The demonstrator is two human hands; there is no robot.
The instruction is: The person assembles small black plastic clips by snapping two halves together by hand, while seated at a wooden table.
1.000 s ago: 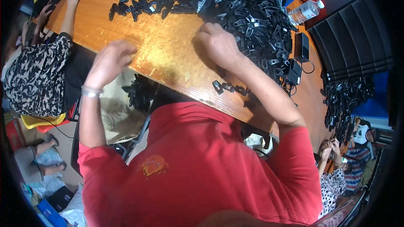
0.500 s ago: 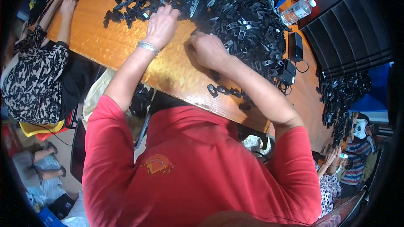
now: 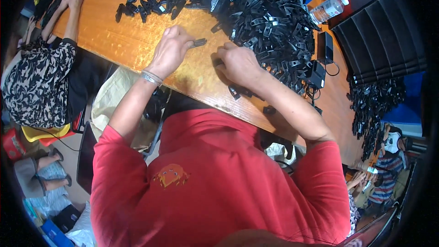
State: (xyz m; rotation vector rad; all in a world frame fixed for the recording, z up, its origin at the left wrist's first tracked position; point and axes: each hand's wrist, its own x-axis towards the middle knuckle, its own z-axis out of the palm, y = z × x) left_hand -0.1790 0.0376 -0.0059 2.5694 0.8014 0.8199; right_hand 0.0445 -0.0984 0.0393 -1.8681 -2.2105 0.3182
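Observation:
Between the thumb and fingers of my left hand (image 3: 173, 50) is a small black plastic clip-like piece (image 3: 198, 42), held just above the wooden table. My right hand (image 3: 241, 65) is to the right of it, fingers curled in and the thumb side toward the piece. Whatever those fingers may hold is hidden. Beyond both hands spreads a large heap of similar black plastic pieces (image 3: 267, 23). A few loose black pieces (image 3: 234, 92) lie on the table under my right wrist and forearm.
A clear plastic bottle (image 3: 329, 10) lies at the back right, near black adapter boxes with cords (image 3: 315, 74). More black pieces (image 3: 372, 110) cover the far right. A co-worker (image 3: 39, 87) works at the left. A pale sack (image 3: 112, 98) hangs below the table edge.
My left hand has drawn back from the heap toward me, now with a black piece in its fingers. My right hand has shifted slightly right and nearer to me, still curled.

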